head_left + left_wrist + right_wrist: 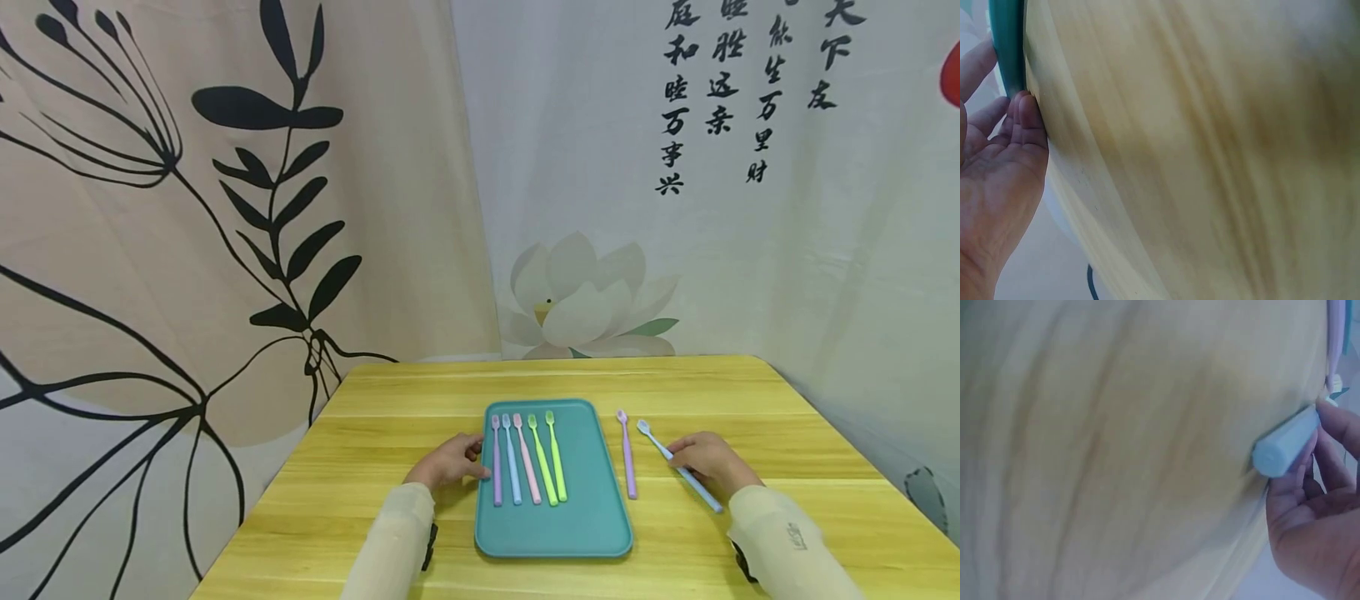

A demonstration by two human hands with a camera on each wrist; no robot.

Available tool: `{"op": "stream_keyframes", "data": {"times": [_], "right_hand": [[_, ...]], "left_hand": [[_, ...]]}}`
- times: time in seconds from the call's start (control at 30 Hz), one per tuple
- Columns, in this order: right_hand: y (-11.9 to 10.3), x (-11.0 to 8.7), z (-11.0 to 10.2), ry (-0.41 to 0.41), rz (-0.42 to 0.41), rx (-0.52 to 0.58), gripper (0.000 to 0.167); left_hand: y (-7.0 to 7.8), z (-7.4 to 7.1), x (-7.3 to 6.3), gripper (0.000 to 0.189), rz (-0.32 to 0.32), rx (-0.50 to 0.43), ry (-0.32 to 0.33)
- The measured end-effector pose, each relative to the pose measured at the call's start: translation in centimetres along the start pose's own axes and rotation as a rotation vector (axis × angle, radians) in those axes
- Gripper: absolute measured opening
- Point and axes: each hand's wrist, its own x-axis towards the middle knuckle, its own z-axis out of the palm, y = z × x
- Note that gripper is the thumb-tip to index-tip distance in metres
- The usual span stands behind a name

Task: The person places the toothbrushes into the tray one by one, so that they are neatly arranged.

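A teal tray (555,533) bears several toothbrushes in a row: a purple toothbrush (497,467), a blue toothbrush (512,462), a pink toothbrush (528,462) and green ones (543,467). At the tray's left edge my left hand (452,460) grips the rim; the left wrist view shows its fingers around the tray's side (1009,50). My right hand (708,460) pinches a light blue toothbrush (701,490) by the handle, right of the tray. That toothbrush lies slanted, head pointing far left, its handle end close over the table in the right wrist view.
Between the tray and my right hand, another purple toothbrush (628,462) lies on the wooden table (337,517). Behind the table hangs a printed curtain (405,208) with plants, a lotus and dark characters.
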Motion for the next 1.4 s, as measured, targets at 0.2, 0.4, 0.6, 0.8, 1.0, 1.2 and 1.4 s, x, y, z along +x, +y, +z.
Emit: {"op": "stream_keyframes", "data": {"times": [0.2, 0.4, 0.6, 0.8, 1.0, 1.2, 1.4], "right_hand": [[-0.3, -0.1, -0.2, 0.004, 0.048, 0.048, 0.035], [-0.6, 0.0, -0.4, 0.001, 0.074, 0.104, 0.039], [-0.9, 0.4, -0.7, 0.006, 0.090, 0.166, 0.042], [-1.8, 0.2, -0.5, 0.024, 0.065, 0.188, 0.045], [-2.7, 0.3, 0.2, 0.062, 0.069, 0.239, 0.044], [-3.6, 0.7, 0.8, 0.098, 0.103, 0.274, 0.047], [-4.4, 0.9, 1.6, 0.141, 0.111, 0.332, 0.046]], "left_hand": [[0.1, 0.1, 0.0, 0.071, -0.002, 0.010, -0.008], [0.3, -0.1, -0.2, 0.071, 0.007, 0.007, -0.015], [0.4, -0.2, -0.1, 0.070, 0.014, 0.020, -0.018], [0.4, -0.1, 0.0, 0.070, 0.018, 0.020, -0.020], [0.3, -0.1, 0.0, 0.070, 0.020, 0.007, -0.019], [0.3, -0.1, -0.1, 0.069, 0.019, -0.003, -0.024], [0.3, -0.1, 0.0, 0.070, 0.009, -0.005, -0.017]]}}
